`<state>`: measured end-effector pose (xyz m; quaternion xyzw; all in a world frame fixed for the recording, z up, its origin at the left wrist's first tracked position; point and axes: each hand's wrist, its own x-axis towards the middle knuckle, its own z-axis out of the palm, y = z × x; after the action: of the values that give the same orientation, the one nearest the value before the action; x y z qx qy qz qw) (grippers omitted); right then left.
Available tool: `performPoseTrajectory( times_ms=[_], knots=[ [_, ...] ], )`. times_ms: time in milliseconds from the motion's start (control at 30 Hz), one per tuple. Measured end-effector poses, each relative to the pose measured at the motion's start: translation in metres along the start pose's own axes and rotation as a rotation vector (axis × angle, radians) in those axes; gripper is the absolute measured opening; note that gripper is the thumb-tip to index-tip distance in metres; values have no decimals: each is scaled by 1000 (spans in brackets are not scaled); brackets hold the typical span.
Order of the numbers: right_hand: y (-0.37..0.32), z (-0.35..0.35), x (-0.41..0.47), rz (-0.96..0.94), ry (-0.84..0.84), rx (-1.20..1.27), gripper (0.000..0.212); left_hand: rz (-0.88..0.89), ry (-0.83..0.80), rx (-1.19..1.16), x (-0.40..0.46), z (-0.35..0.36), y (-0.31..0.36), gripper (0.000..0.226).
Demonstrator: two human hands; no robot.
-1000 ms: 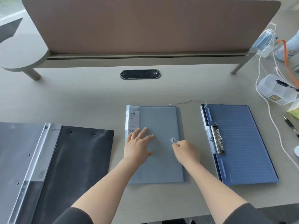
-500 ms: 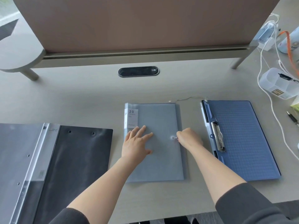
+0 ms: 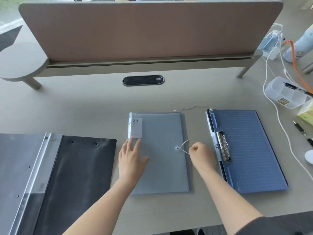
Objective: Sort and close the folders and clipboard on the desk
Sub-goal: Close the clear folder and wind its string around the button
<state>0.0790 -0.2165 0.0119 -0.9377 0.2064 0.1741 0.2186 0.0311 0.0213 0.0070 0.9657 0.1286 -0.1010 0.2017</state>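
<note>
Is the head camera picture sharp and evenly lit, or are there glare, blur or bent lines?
Head view: soft, even daylight with faint shadows only; pale sheen on the black folder; the partition panel and desk edges bow from the wide lens; the left hand looks slightly smeared, and the small label print on the grey folder is too soft to read fully.

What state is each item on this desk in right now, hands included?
Grey translucent pocket folder: closed, lying flat.
White closure string: pulled taut from the button.
Blue clipboard folder: open, clip down.
Black file folder: open.
Left hand: flat on folder.
Right hand: fisted on string.
</note>
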Motion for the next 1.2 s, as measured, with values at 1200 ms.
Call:
performPoseTrajectory(
  times_ms=[1200],
  knots=[
    [50, -118, 23, -29, 91, 581, 14, -292, -292, -1240, 12, -57, 106, 17]
  ],
)
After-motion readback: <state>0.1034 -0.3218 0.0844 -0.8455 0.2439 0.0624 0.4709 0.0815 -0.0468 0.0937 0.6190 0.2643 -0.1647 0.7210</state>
